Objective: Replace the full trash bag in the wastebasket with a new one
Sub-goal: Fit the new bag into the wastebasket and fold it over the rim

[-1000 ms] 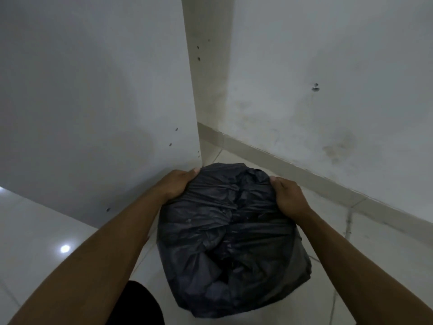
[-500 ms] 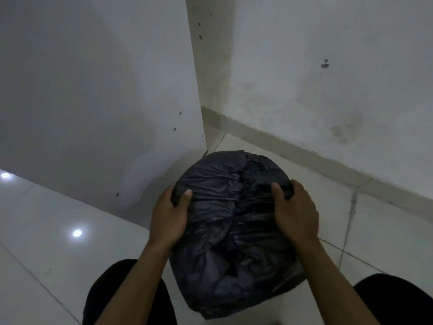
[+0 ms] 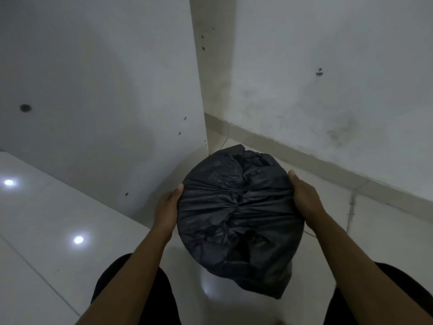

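A black trash bag (image 3: 236, 212) is stretched over the round top of the wastebasket and wraps it all the way down, so the basket itself is hidden. It stands on the tiled floor in a corner. My left hand (image 3: 167, 207) presses on the bag at the left side of the rim, thumb up. On the right side of the rim my right hand (image 3: 304, 198) grips the bag in the same way. The plastic is gathered into creases across the top between both hands.
A white panel (image 3: 105, 102) stands close on the left and a stained white wall (image 3: 328, 90) with a skirting board runs behind on the right. Glossy white floor tiles (image 3: 46, 231) spread to the left. My dark-clothed knees (image 3: 131, 289) sit at the bottom.
Both hands have slid from the top of the bag outward to its sides, and the bag is pulled tighter over the rim. The view has shifted lower and closer.
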